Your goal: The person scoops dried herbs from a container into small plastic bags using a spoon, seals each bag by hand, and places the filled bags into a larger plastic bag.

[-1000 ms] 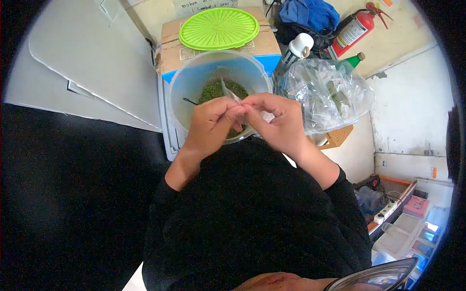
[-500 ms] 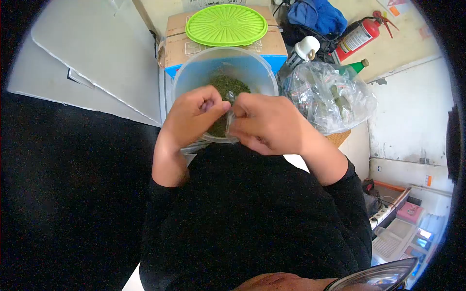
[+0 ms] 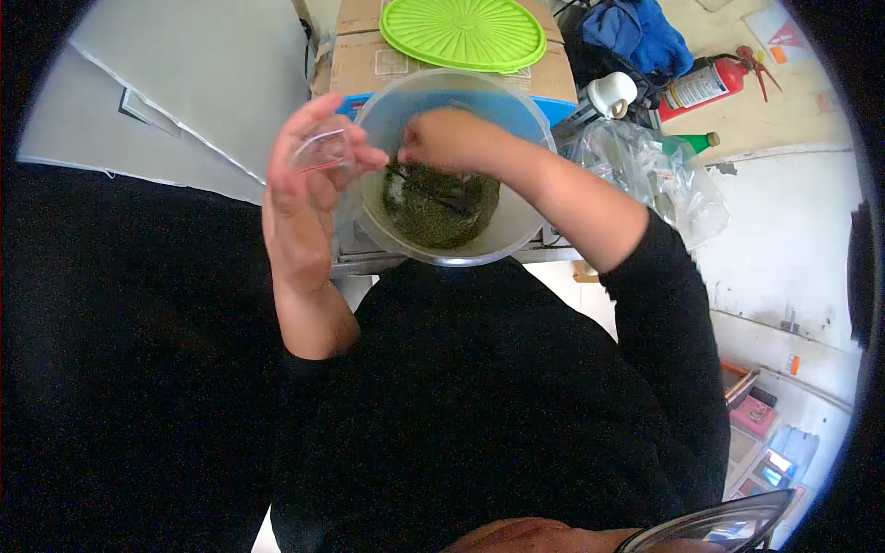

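A small clear zip bag [image 3: 323, 152] with a red line along its edge sits between the thumb and fingers of my left hand [image 3: 304, 207], raised at the left of a round translucent tub [image 3: 527, 221]. Dried green herb [image 3: 442, 217], finely crumbled, lies in the bottom of the tub. My right hand [image 3: 452, 140] reaches over the tub with its fingers closed together, just above the herb. A dark thin shape runs below those fingers; whether they hold it cannot be made out. A pale patch shows on the herb's left side.
Behind the tub, a ribbed green lid [image 3: 466, 35] lies on a cardboard box [image 3: 355, 69]. To the right are a large clear plastic bag [image 3: 682, 189] of packets, a white-topped container [image 3: 611, 95], a green bottle [image 3: 696, 143] and a red fire extinguisher [image 3: 724, 78].
My hands were together over the tub and have come apart. The left has moved left and up with the small bag. The right has moved up and left, over the herb.
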Demonstrator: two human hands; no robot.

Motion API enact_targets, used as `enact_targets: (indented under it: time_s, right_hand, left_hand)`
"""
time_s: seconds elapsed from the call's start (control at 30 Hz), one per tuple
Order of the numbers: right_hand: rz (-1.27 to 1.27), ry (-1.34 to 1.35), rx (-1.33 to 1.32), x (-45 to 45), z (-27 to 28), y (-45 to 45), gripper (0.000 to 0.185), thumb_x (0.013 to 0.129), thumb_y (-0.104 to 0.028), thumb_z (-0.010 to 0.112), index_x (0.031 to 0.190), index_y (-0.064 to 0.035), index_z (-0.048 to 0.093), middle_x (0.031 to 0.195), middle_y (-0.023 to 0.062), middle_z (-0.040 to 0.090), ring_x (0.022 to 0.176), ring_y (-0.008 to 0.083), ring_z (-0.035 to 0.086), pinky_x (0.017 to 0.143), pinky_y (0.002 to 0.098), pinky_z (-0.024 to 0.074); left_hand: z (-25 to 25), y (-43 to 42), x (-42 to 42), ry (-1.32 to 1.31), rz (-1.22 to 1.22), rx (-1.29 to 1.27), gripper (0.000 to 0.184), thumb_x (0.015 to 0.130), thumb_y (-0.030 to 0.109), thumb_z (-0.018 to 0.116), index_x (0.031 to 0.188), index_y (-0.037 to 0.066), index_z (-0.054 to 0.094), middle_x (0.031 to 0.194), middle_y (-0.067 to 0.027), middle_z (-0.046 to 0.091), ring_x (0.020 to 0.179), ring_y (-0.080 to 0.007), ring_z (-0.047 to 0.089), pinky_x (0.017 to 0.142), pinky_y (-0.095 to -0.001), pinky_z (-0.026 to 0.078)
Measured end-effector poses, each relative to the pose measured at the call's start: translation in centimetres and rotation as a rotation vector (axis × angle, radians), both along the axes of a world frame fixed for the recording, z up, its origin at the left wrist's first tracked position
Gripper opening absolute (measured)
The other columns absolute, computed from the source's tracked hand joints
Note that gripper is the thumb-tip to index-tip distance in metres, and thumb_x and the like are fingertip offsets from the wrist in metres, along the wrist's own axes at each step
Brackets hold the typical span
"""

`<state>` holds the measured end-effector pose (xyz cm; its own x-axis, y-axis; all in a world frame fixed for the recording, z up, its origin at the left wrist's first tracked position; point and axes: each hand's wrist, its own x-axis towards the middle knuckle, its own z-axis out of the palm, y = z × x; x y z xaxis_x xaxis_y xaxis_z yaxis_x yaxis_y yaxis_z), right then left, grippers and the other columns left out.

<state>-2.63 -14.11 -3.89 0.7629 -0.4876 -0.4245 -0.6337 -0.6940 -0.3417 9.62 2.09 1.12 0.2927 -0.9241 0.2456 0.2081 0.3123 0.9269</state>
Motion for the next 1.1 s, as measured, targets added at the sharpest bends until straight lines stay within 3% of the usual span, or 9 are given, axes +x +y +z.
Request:
enact_targets:
  time_s: [0.07,0.17,0.3,0.4,0.53,0.63,0.7,0.87,1.1]
  right_hand:
    - [0.088,0.206,0.025,1.1,-2.8,0.9,0.044,0.079,-0.044,0.063,0.105,-0.0085,0.066,0.099,0.0169,0.067,0.093,0.036,0.063,0.083,0.0428,0.0494]
    - [0.057,0.267,0.13,1.7,-7.6,1.8,0.048,0.077,-0.044,0.065,0.103,-0.004,0.067,0.098,0.02,0.067,0.095,0.0352,0.064,0.084,0.0443,0.0496]
    - [0.064,0.295,0.027,1.4,-6.2,2.4,0.04,0.081,-0.037,0.064,0.093,0.0003,0.069,0.092,0.0201,0.067,0.087,0.0363,0.065,0.078,0.0456,0.0515]
    - [0.119,0.122,0.127,0.9,-4.5,2.3,0.033,0.079,-0.033,0.067,0.091,-0.0029,0.07,0.086,0.0189,0.068,0.085,0.036,0.066,0.074,0.0455,0.0526]
    - [0.314,0.068,0.175,-0.7,-7.1,2.6,0.032,0.083,-0.034,0.064,0.086,-0.0031,0.07,0.084,0.0212,0.066,0.083,0.0388,0.064,0.073,0.0453,0.0512]
    - [0.467,0.217,0.177,-0.4,-6.7,2.6,0.031,0.085,-0.033,0.062,0.085,-0.0029,0.07,0.08,0.0192,0.067,0.08,0.0368,0.065,0.072,0.0437,0.0514]
    - [0.49,0.378,0.237,-0.1,-4.4,2.4,0.03,0.086,-0.031,0.06,0.085,-0.0025,0.07,0.079,0.017,0.067,0.079,0.0321,0.066,0.07,0.0408,0.0519]
    - [-0.052,0.262,0.712,-2.0,-5.1,0.0,0.029,0.092,-0.027,0.053,0.088,-0.0041,0.07,0.08,0.0085,0.07,0.075,0.0151,0.065,0.065,0.0297,0.0505]
    - [-0.514,-0.175,0.785,-6.4,2.7,-1.1,0.029,0.094,-0.027,0.052,0.092,-0.0035,0.068,0.074,0.0031,0.066,0.065,0.0084,0.059,0.06,0.0234,0.0448]
  left_hand:
    - [0.0,0.2,0.2,0.002,0.095,-0.047,0.093,0.083,0.072,0.04,0.135,-0.005,0.034,0.111,-0.0134,0.056,0.095,-0.0249,0.058,0.089,-0.0387,0.045]
    - [0.0,-0.1,0.4,-0.116,0.255,-0.071,0.099,0.078,0.075,0.043,0.135,-0.006,0.035,0.112,-0.0141,0.055,0.096,-0.0242,0.057,0.089,-0.0382,0.045]
    - [-0.3,-0.5,0.9,-0.256,0.396,-0.128,0.1,0.076,0.071,0.052,0.136,-0.007,0.034,0.118,-0.0179,0.053,0.102,-0.0251,0.055,0.093,-0.0383,0.043]
    - [-0.1,-0.9,0.9,-0.304,0.47,-0.104,0.099,0.075,0.065,0.059,0.137,-0.007,0.033,0.125,-0.0219,0.049,0.108,-0.0275,0.053,0.097,-0.0411,0.041]
    - [0.4,-1.5,-0.4,-0.292,0.53,-0.058,0.094,0.075,0.055,0.066,0.137,-0.007,0.032,0.132,-0.0254,0.044,0.115,-0.0325,0.05,0.102,-0.046,0.038]
    - [0.4,-1.1,0.1,0.022,0.398,-0.16,0.104,0.051,0.016,0.087,0.137,-0.007,0.033,0.131,-0.024,0.047,0.118,-0.0289,0.05,0.102,-0.0379,0.041]
    - [0.1,-1.0,0.1,0.059,0.356,-0.18,0.101,0.051,0.007,0.086,0.137,-0.007,0.033,0.133,-0.0236,0.046,0.119,-0.0292,0.05,0.102,-0.0382,0.041]
    - [-0.6,-1.2,0.2,-0.021,0.291,-0.189,0.092,0.054,-0.009,0.081,0.135,-0.007,0.037,0.133,-0.021,0.045,0.119,-0.0274,0.05,0.102,-0.0365,0.041]
    - [-1.0,-1.5,-0.8,-0.206,0.302,-0.09,0.081,0.054,-0.007,0.082,0.128,-0.005,0.047,0.12,-0.014,0.055,0.114,-0.0222,0.052,0.097,-0.0319,0.042]
